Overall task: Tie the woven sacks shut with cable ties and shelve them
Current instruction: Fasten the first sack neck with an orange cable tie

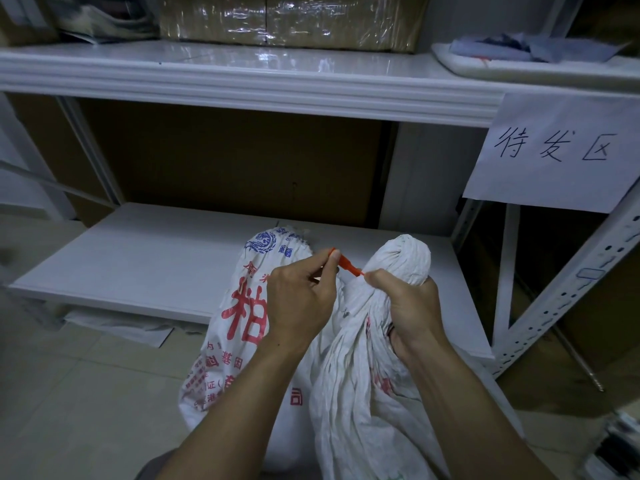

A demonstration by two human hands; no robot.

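Note:
Two white woven sacks stand on the floor against the low shelf. The near sack (360,382) has its neck bunched into a twisted knob, and my right hand (405,313) squeezes that neck just below the knob. An orange cable tie (347,264) runs from the neck toward the left, and my left hand (301,299) pinches its free end between thumb and fingers. Behind it stands the second sack (249,306), printed with red and blue characters, its top gathered and leaning on the shelf edge.
The low white shelf board (145,261) lies in front of me, with a higher shelf (242,81) above carrying wrapped cartons. A handwritten paper sign (554,150) hangs at the right by the perforated upright (568,296). Loose sheets (124,327) lie on the tiled floor.

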